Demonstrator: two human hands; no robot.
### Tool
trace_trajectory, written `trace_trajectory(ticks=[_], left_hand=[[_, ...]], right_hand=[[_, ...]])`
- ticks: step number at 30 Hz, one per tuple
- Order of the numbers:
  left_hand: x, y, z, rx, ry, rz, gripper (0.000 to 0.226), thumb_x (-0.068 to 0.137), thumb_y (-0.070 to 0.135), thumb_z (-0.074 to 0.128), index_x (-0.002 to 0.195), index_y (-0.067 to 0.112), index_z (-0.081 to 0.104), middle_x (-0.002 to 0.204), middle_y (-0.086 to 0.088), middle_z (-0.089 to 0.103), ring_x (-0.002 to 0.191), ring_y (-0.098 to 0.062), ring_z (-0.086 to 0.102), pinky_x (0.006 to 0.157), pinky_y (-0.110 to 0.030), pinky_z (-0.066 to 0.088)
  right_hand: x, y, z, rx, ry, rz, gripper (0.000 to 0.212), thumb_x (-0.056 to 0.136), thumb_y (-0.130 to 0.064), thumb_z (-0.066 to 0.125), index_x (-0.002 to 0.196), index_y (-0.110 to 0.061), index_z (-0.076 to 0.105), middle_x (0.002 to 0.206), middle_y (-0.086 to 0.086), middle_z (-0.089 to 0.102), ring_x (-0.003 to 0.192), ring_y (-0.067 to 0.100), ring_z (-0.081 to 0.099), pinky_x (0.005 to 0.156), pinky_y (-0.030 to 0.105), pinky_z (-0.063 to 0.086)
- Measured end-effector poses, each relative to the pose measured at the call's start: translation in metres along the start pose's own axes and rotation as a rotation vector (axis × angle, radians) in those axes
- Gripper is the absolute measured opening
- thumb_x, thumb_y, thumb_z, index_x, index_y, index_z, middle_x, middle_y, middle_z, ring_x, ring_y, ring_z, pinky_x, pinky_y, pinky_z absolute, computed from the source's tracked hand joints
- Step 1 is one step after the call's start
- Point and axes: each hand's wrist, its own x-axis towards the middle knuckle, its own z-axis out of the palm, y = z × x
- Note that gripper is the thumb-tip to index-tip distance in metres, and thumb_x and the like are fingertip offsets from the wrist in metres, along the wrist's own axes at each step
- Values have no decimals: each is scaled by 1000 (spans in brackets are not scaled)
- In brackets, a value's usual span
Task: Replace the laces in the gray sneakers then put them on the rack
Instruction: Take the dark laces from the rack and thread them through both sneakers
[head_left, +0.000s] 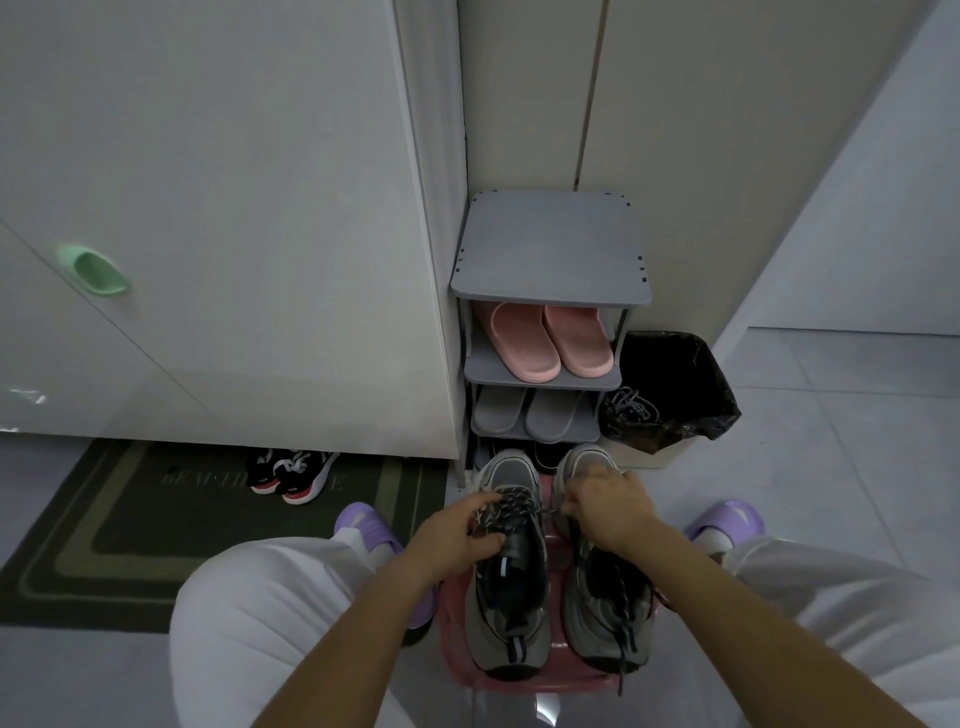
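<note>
The fingers (483, 501) of the left hand (457, 530) curl over the dark speckled laces (511, 499) on the left gray sneaker (506, 623). The right hand (608, 504) has its fingers bent down, pinching a strand of those laces above the right gray sneaker (605, 618). Both shoes sit side by side on a pink stool (457, 644) between the knees. They lie long-ways away from the person, toes pointing at the gray rack (550, 249), heels near the body.

Dim, cool indoor light; wide-angle bending at edges.
</note>
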Motion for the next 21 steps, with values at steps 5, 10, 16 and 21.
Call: trace_trajectory(ticks=[5, 10, 16, 21], left_hand=[[-1, 1, -3, 18, 2, -35, 55, 88, 43, 61, 135, 23, 43, 103, -3, 57, 88, -11, 52, 74, -21, 40], [-2, -4, -8, 162, 141, -22, 25, 94, 28, 54, 95, 6, 65, 70, 7, 49, 77, -15, 51, 70, -29, 45], [-7, -13, -9, 212, 20, -156, 26, 95, 27, 53, 97, 6, 68, 82, -2, 56, 78, -13, 52, 69, -20, 36], [-10, 14, -12, 87, 243, 8, 16, 92, 21, 57, 101, 13, 67, 90, -3, 62, 83, -13, 57, 78, -24, 47]], right_hand=[[0, 1, -1, -73, -74, -25, 47, 91, -49, 47, 119, -13, 56, 130, 9, 47, 123, 27, 42, 101, 38, 31], [-5, 13, -3, -19, -77, -26, 37, 88, -48, 52, 112, -21, 61, 128, 5, 46, 123, 24, 42, 101, 37, 32], [-8, 40, -17, 82, 83, 159, 27, 91, -31, 50, 112, -17, 61, 119, 8, 47, 111, 27, 52, 93, 35, 41], [-11, 58, -32, 317, 120, 299, 13, 87, -24, 60, 90, -15, 69, 98, 8, 58, 90, 26, 60, 75, 32, 47]])
